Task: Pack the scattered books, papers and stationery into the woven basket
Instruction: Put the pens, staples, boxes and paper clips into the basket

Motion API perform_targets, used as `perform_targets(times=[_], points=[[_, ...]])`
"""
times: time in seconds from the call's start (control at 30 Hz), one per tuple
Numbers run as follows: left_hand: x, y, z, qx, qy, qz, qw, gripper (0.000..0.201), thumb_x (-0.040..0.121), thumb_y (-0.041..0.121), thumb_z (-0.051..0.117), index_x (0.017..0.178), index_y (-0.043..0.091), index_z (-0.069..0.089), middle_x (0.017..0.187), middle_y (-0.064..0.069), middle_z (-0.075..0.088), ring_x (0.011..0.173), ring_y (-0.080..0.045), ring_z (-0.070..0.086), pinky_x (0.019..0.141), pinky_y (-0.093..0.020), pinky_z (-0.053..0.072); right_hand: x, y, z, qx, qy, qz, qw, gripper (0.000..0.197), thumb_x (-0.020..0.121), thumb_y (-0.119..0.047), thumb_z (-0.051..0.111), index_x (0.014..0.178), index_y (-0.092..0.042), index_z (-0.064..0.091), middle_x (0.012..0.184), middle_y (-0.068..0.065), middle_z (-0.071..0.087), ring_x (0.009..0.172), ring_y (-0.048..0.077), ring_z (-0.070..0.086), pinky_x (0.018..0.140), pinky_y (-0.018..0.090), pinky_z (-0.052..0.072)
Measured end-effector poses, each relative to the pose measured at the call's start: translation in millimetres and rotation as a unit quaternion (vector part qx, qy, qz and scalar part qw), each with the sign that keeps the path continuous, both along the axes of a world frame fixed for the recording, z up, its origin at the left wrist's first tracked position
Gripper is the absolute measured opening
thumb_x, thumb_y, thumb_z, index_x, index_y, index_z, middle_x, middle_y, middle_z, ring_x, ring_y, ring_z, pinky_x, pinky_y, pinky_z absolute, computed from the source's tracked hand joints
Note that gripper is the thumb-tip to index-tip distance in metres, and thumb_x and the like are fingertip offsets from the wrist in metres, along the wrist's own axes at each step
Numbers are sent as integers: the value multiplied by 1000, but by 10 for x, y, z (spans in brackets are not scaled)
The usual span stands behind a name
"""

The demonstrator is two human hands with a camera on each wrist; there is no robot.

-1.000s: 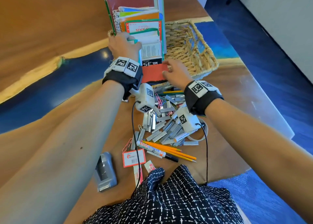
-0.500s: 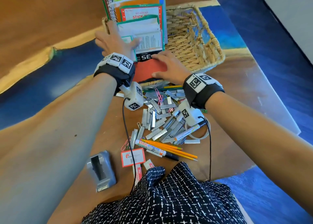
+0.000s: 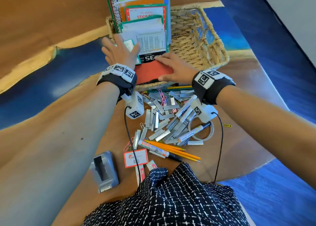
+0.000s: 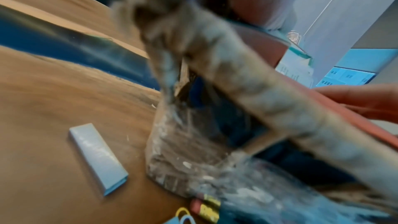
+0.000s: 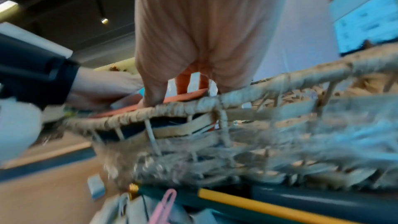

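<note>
Head view, basket: the woven basket [image 3: 196, 37] sits on the wood-and-blue bench [image 3: 51, 20], its left half filled with a fanned stack of books and papers [image 3: 145, 20]; its right half shows only weave.
Head view, hands: the left hand [image 3: 119, 53] lies flat on the white sheets, fingers straight and spread; the right hand [image 3: 174, 66] presses flat on the red cover [image 3: 152, 70], fingers straight and close together.
Head view, still loose: staple strips [image 3: 160, 121], pencils [image 3: 177, 151], markers [image 3: 159, 148], a tape ring [image 3: 207, 135], paper clips, a red-edged card [image 3: 136, 157] and a grey stapler [image 3: 104, 171] lie on the bench near the basket's front wall.
Left wrist view: blurred; the rough twisted rim [image 4: 247, 83] fills the frame, one staple strip [image 4: 98, 157] lies beside the basket, and fingertips [image 4: 355, 101] rest on the red cover.
Right wrist view: the palm [image 5: 204, 31] bears down on the red cover [image 5: 185, 97] above the rim [image 5: 237, 94].
Handling, my reading: the covers look thin and bendy, the stack fairly heavy and apt to slide; squeeze it at both side edges. The staple strips look brittle, best scooped.
</note>
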State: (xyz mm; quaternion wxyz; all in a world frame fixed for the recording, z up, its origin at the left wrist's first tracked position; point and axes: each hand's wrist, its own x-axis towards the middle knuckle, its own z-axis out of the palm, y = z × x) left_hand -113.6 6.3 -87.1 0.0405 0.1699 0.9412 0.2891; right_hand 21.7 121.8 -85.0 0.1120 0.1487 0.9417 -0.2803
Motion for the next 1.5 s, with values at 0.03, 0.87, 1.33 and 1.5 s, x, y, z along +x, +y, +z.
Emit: perform_targets(times=[0.03,0.87,1.33,1.5], points=[[11,-25,-1,3,-1,-12,1000,61,85,52,54,124,7,42,135,-16,31,122,-34,33,89,-34,34,26,18,4,10,-12,10,1000,73,91,-36,56,149,-18,17,152,10,16,138,25,22,112,33,23],[620,-1086,-298,54,-57,-190,979,43,98,19,45,141,22,40,131,-17,36,123,-27,40,95,-20,25,830,-1641,-273,187,-38,301,934,58,88,-52,50,132,-15,45,139,7,38,129,23,32,99,38,30],[453,-965,-194,101,-30,-152,983,27,95,21,50,104,-2,58,115,-14,41,113,-27,44,94,-26,32,735,-1490,-97,-7,-9,138,990,46,76,-24,73,113,-1,56,113,14,54,105,23,45,75,16,26],[220,-805,-76,139,-18,-99,985,37,93,14,52,124,-3,43,126,-18,46,115,-28,45,90,-25,31,668,-1017,159,-54,57,-19,997,39,75,-15,75,109,-2,60,107,13,63,92,22,56,82,29,44]])
